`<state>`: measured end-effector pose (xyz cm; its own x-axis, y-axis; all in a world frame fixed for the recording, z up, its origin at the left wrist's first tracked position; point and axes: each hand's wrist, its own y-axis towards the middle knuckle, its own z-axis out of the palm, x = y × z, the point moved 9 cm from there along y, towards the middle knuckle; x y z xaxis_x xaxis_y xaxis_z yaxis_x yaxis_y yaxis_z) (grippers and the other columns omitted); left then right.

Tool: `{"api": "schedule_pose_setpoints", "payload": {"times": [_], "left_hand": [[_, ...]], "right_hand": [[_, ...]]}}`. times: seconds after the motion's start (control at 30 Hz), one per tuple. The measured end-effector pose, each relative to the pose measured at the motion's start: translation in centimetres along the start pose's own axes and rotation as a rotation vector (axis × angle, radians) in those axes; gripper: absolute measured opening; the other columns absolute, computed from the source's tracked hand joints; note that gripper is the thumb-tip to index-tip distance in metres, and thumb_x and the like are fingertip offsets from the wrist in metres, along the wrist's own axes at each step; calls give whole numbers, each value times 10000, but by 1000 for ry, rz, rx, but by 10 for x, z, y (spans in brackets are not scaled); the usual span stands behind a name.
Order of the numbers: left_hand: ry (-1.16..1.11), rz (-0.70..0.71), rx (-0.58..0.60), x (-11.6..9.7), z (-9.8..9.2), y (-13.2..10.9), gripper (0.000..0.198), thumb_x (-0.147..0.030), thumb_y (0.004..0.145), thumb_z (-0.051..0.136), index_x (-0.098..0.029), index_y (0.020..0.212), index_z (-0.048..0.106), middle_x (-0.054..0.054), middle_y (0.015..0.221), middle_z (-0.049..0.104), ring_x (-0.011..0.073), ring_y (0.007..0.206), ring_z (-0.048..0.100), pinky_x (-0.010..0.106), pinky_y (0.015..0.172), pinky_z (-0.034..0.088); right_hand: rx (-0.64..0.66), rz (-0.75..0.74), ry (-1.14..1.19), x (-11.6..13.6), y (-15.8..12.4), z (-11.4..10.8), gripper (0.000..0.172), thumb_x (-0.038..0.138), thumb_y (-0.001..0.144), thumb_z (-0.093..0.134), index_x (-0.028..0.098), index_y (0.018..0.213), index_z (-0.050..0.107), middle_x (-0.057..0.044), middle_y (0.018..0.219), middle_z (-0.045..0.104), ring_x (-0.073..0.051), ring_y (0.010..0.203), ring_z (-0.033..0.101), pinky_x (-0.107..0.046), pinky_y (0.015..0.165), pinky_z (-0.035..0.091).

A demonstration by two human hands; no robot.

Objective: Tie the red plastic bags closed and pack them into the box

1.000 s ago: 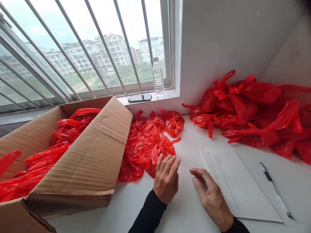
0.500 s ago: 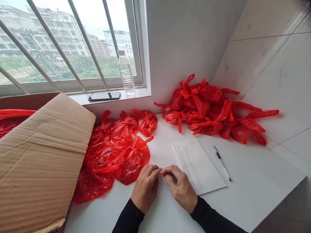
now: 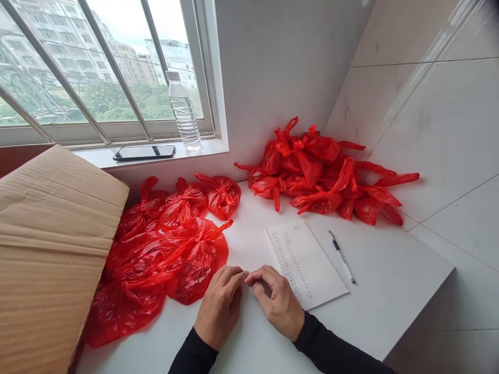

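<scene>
My left hand (image 3: pixel 222 301) rests on the white table, palm down, its fingers loosely bent and holding nothing that I can see. Opposite it, my right hand (image 3: pixel 276 298) is curved, with a gap between thumb and fingers. The fingertips of both hands meet or nearly meet. Just left of my left hand lies a tied red plastic bag (image 3: pixel 198 254), in a group with several others. A notepad (image 3: pixel 323 270) with handwritten columns lies by my right hand, partly under the wrist. To its right is a black-and-clear pen (image 3: pixel 341 254). What the bags hold is hidden.
A cardboard box (image 3: pixel 54 249) stands at the left. More knotted red bags (image 3: pixel 323 171) are heaped in the back right corner. On the windowsill are a phone (image 3: pixel 144 152) and a water bottle (image 3: pixel 184 114). The table edge (image 3: pixel 421 309) runs along the right.
The view has turned a little to the right, so everything sits further left in the picture. My hands keep the same pose against each other.
</scene>
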<state>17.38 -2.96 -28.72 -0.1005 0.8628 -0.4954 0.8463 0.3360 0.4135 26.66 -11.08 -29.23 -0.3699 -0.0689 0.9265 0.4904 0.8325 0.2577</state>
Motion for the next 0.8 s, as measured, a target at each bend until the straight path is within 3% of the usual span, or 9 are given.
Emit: {"api": "schedule_pose_setpoints", "payload": {"times": [0.13, 0.2, 0.3, 0.43, 0.53, 0.63, 0.8], "left_hand": [[27, 4, -4, 2, -1, 0, 297, -65, 973, 414, -219, 1129, 614, 70, 1063, 643, 201, 968, 601, 342, 828, 535], [40, 8, -12, 3, -1, 1, 297, -78, 976, 417, -227, 1140, 615, 71, 1063, 648, 204, 960, 608, 342, 821, 541], [51, 21, -29, 4, -2, 1, 301, -87, 972, 426, -237, 1146, 621, 70, 1065, 655, 206, 960, 620, 337, 817, 552], [78, 48, -63, 5, -5, 0, 288, -91, 963, 439, -231, 1128, 629, 71, 1051, 664, 203, 945, 637, 320, 798, 566], [88, 51, -71, 7, -5, 0, 268, -98, 966, 448, -229, 1113, 629, 70, 1047, 670, 201, 940, 642, 312, 791, 571], [81, 48, -56, 8, -3, -1, 277, -99, 969, 450, -238, 1127, 629, 66, 1052, 670, 199, 950, 640, 317, 801, 573], [78, 21, -42, 9, -2, -3, 305, -76, 965, 417, -222, 1108, 644, 82, 1047, 671, 208, 945, 642, 343, 802, 577]], "right_hand": [[0, 27, 77, 1, 2, -6, 237, 111, 926, 502, 232, 952, 703, -9, 935, 686, -169, 930, 647, -299, 862, 502], [-51, 80, 130, -5, 8, -22, 189, 179, 941, 524, 232, 970, 703, -16, 968, 695, -175, 949, 653, -312, 886, 502], [-257, 186, 218, -27, 27, -72, 147, 295, 899, 617, 223, 1002, 694, -31, 977, 691, -191, 941, 641, -325, 853, 518], [-507, 262, 291, -69, 58, -152, 316, 369, 807, 666, 221, 1082, 615, -37, 983, 664, -182, 881, 619, -317, 751, 559], [-645, 302, 319, -96, 74, -198, 398, 374, 727, 713, 229, 1075, 585, -34, 994, 656, -170, 851, 623, -313, 737, 582], [-722, 317, 327, -113, 86, -226, 488, 346, 674, 758, 256, 1119, 580, -6, 949, 640, -166, 862, 640, -289, 732, 594], [-763, 360, 355, -129, 104, -245, 596, 266, 718, 693, 341, 1289, 542, 23, 969, 646, -149, 853, 690, -271, 728, 611]]}}
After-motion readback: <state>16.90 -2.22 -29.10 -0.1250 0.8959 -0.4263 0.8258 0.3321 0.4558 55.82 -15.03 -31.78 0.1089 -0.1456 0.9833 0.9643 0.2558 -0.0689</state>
